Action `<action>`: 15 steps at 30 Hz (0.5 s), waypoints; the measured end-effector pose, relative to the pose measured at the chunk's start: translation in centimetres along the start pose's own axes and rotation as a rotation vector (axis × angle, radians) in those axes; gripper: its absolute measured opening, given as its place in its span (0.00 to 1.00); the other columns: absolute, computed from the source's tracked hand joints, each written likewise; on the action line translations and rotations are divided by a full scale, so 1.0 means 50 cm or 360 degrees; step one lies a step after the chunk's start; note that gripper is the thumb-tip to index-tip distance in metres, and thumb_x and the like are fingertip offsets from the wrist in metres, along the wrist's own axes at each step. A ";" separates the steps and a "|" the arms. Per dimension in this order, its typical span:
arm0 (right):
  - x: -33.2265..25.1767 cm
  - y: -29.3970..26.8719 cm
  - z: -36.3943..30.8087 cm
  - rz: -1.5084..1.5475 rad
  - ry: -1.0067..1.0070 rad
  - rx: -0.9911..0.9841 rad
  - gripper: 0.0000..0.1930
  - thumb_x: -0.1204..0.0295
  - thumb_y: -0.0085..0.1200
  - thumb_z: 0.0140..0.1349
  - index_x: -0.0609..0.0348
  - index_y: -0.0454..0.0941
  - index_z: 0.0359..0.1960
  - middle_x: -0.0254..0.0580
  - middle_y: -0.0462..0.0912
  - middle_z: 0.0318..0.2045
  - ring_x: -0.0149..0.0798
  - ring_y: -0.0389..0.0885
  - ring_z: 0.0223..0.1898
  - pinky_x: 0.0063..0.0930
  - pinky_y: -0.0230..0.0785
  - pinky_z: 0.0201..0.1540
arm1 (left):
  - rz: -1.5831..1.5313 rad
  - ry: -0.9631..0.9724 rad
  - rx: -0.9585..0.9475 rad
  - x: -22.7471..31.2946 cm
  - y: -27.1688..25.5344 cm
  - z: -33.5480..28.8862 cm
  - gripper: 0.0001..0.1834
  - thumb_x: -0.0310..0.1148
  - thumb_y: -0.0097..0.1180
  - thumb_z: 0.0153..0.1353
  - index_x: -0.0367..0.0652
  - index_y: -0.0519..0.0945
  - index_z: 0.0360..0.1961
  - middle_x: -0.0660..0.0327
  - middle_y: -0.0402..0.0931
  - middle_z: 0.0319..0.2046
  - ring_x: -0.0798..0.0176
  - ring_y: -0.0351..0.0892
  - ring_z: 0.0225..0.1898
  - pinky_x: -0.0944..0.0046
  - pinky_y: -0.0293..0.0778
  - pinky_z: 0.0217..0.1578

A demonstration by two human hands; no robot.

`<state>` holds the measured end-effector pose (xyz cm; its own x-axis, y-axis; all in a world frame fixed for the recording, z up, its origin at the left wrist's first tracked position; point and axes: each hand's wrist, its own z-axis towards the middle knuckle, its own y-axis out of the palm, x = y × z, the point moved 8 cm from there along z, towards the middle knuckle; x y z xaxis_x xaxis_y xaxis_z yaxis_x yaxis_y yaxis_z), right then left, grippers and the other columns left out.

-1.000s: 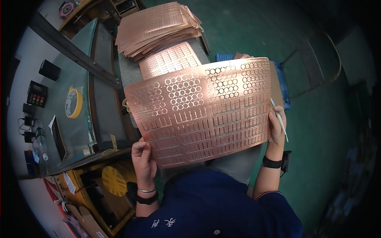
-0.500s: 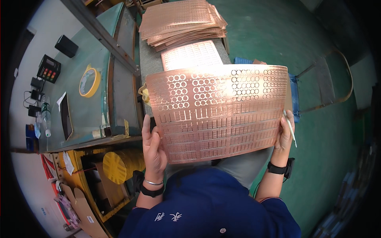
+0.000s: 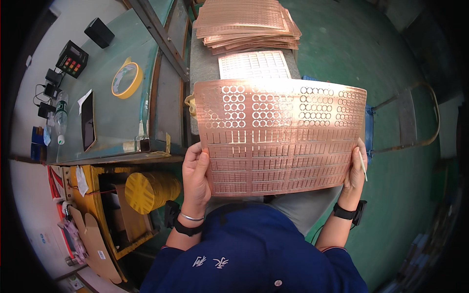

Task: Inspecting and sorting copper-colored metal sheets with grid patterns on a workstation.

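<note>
A large copper-coloured sheet [image 3: 278, 141], cut with rows of rings and small rectangles, is held up over my lap. My left hand [image 3: 196, 171] is closed on its left edge, thumb in front and fingers partly hidden behind. On the right edge, my right hand [image 3: 355, 168] grips the sheet and also keeps a thin pale pen-like stick [image 3: 363, 165] between its fingers. Beyond the sheet's top edge, another patterned sheet [image 3: 254, 64] lies on the grey bench top, catching bright light. Farther back rises a stack of similar copper sheets [image 3: 246, 22].
To the left is a green-topped table [image 3: 117, 132] with a yellow tape roll [image 3: 127, 79], a phone-like dark slab [image 3: 88, 122], a plastic bottle [image 3: 61, 117] and black boxes. Below it sits a yellow-wrapped cylinder [image 3: 151, 192]. A metal-framed chair [image 3: 410, 117] stands at the right.
My left fingers, stretched up beside the sheet before, are now folded against its edge. The view has shifted, so the bench and table appear farther right.
</note>
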<state>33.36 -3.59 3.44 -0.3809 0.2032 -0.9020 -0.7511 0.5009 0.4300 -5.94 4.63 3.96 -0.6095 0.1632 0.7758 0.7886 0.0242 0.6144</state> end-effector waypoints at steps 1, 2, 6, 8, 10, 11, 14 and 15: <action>-0.002 -0.001 0.002 -0.0001 0.0002 -0.0006 0.21 0.68 0.54 0.60 0.68 0.66 0.52 0.48 0.76 0.46 0.34 0.76 0.47 0.25 0.71 0.50 | 0.0050 0.0045 -0.0020 0.004 0.000 0.000 0.13 0.30 0.49 0.64 0.36 0.70 0.47 0.59 0.75 0.43 0.70 0.73 0.44 0.68 0.69 0.49; -0.010 0.003 0.004 -0.0017 -0.0021 -0.0045 0.19 0.69 0.53 0.61 0.67 0.68 0.50 0.47 0.77 0.45 0.33 0.76 0.46 0.24 0.71 0.49 | 0.0049 0.0048 -0.0015 0.005 0.001 -0.001 0.13 0.30 0.49 0.64 0.36 0.70 0.47 0.59 0.75 0.43 0.70 0.73 0.44 0.68 0.69 0.49; -0.023 0.018 0.011 -0.0036 -0.0081 -0.0042 0.16 0.69 0.53 0.61 0.67 0.70 0.47 0.45 0.78 0.42 0.32 0.77 0.43 0.23 0.70 0.48 | 0.0032 0.0097 -0.0009 0.012 0.010 -0.003 0.12 0.29 0.48 0.64 0.37 0.70 0.47 0.59 0.75 0.43 0.70 0.73 0.44 0.69 0.69 0.48; -0.020 0.019 0.016 -0.0074 -0.0079 -0.0023 0.16 0.69 0.53 0.61 0.67 0.70 0.47 0.45 0.78 0.42 0.32 0.77 0.43 0.23 0.70 0.48 | -0.0010 0.0084 -0.0003 0.011 0.014 -0.003 0.12 0.28 0.48 0.64 0.37 0.70 0.47 0.59 0.75 0.42 0.70 0.73 0.44 0.69 0.69 0.48; -0.019 0.016 0.021 -0.0113 -0.0074 -0.0002 0.16 0.69 0.53 0.61 0.66 0.70 0.47 0.45 0.78 0.42 0.32 0.77 0.43 0.23 0.70 0.48 | 0.0008 0.0065 -0.0005 0.011 0.022 -0.006 0.13 0.29 0.47 0.64 0.37 0.69 0.48 0.59 0.74 0.43 0.70 0.73 0.45 0.69 0.69 0.49; -0.015 0.012 0.025 -0.0143 -0.0066 0.0013 0.16 0.69 0.52 0.61 0.66 0.70 0.47 0.45 0.78 0.42 0.32 0.77 0.43 0.23 0.70 0.48 | 0.0008 0.0065 0.0000 0.012 0.023 -0.007 0.13 0.29 0.47 0.64 0.37 0.69 0.48 0.59 0.74 0.43 0.70 0.73 0.45 0.69 0.69 0.49; -0.007 0.005 0.036 -0.0174 -0.0046 0.0036 0.16 0.69 0.52 0.61 0.67 0.70 0.47 0.45 0.78 0.42 0.32 0.77 0.43 0.23 0.71 0.47 | -0.0018 0.0014 -0.0061 0.010 0.031 -0.008 0.16 0.30 0.47 0.65 0.37 0.66 0.53 0.58 0.73 0.47 0.68 0.72 0.48 0.66 0.67 0.51; -0.004 0.004 0.040 -0.0177 -0.0036 0.0036 0.16 0.70 0.52 0.61 0.66 0.70 0.47 0.45 0.78 0.42 0.32 0.77 0.43 0.23 0.71 0.47 | -0.0059 -0.0074 -0.0106 0.004 0.034 -0.010 0.21 0.32 0.49 0.64 0.37 0.64 0.56 0.57 0.70 0.50 0.66 0.70 0.51 0.64 0.66 0.53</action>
<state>34.36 -1.83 3.64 -0.2831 0.1641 -0.9449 -0.7756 0.5404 0.3262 -4.79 4.22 5.23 -0.6323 0.2093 0.7459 0.7576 -0.0345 0.6519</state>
